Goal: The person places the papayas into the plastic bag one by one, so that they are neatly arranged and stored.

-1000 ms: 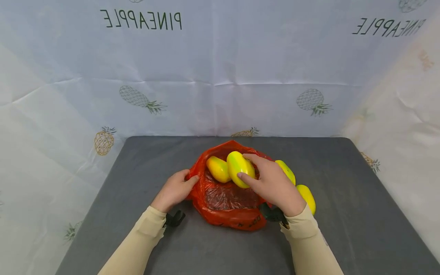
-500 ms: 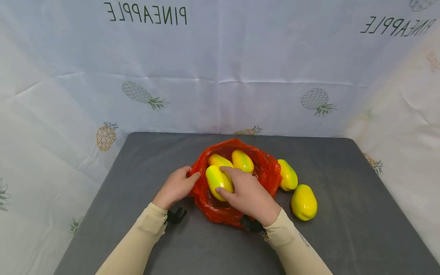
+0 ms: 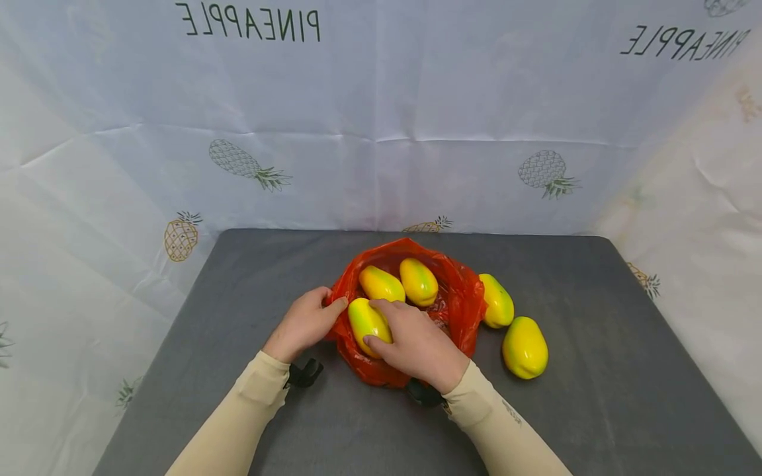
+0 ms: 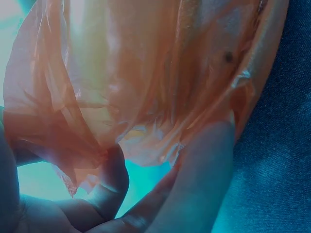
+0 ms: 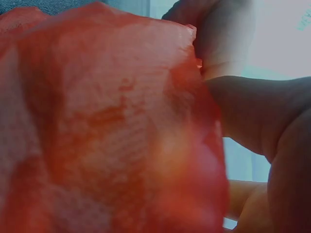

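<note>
In the head view, a red plastic bag (image 3: 467, 297) stands with its mouth spread wide on the table. My left hand (image 3: 305, 324) pinches its left rim; the left wrist view shows thumb and fingers on the thin plastic (image 4: 146, 97). My right hand (image 3: 417, 344) reaches into the mouth, thumb and fingers around a glossy yellow-green mango (image 3: 364, 324) at the bag's left front. Two more mangoes, one on the left (image 3: 381, 284) and one on the right (image 3: 419, 281), lie behind it inside. In the right wrist view the bag's side (image 5: 107, 121) covers most of the held mango.
Two mangoes lie outside, to the right of the bag: one against its side (image 3: 497, 301), the other nearer the front (image 3: 525, 348). The dark grey table (image 3: 595, 396) ends at a white cloth (image 3: 452, 99) printed with pineapples.
My right hand has carried the mango left and down, from over the bag's middle to its left front inside. A mango behind it has come into view. My left hand keeps its hold.
</note>
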The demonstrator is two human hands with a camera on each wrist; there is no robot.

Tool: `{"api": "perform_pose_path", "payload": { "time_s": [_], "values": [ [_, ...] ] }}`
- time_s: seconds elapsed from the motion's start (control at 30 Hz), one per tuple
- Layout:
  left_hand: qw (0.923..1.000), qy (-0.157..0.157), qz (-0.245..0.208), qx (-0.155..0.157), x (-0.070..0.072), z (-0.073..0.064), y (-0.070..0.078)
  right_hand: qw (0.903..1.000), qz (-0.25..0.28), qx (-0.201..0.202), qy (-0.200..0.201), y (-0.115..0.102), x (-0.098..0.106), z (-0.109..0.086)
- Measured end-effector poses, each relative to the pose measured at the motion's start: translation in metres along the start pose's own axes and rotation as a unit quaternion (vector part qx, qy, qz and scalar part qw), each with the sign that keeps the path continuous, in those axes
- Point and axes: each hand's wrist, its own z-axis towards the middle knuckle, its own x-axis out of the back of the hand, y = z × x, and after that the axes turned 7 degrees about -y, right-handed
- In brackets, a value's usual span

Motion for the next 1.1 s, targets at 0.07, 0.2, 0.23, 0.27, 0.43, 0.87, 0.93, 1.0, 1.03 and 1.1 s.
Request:
{"api": "perform_pose_path", "payload": {
  "time_s": [0.07,0.2,0.23,0.27,0.43,0.87,0.93,1.0,1.03,1.1],
  "values": [
    [1.0,-0.001,-0.001,0.001,0.0,0.001,0.0,1.0,0.002,0.002,-0.002,0.0,-0.001,0.001],
    [1.0,-0.003,0.0,0.001,-0.001,0.001,0.0,1.0,-0.003,0.004,-0.006,0.001,-0.004,0.002],
    [1.0,-0.003,0.0,0.001,-0.001,0.001,0.0,1.0,-0.006,0.005,-0.006,0.002,-0.005,0.003],
    [1.0,-0.003,0.001,0.001,-0.001,0.001,0.0,0.9999,-0.008,0.005,-0.007,0.002,-0.005,0.003],
    [1.0,-0.004,0.003,0.005,-0.002,0.002,0.0,0.9999,-0.014,0.006,-0.009,0.003,-0.007,0.004],
    [1.0,0.001,0.003,-0.005,-0.005,0.003,-0.002,0.9995,-0.012,-0.006,-0.029,0.006,-0.011,0.005],
    [1.0,0.0,0.001,-0.005,-0.006,0.003,-0.002,0.9994,-0.013,-0.006,-0.032,0.007,-0.012,0.005],
    [1.0,0.0,-0.001,-0.004,-0.006,0.003,-0.002,0.9994,-0.012,-0.005,-0.032,0.007,-0.012,0.006],
    [1.0,0.001,-0.002,-0.003,-0.006,0.003,-0.003,0.9994,-0.011,-0.005,-0.032,0.007,-0.013,0.006],
    [1.0,0.002,-0.002,-0.002,-0.005,0.003,-0.003,0.9994,-0.011,-0.003,-0.033,0.007,-0.013,0.006]
  ]
}}
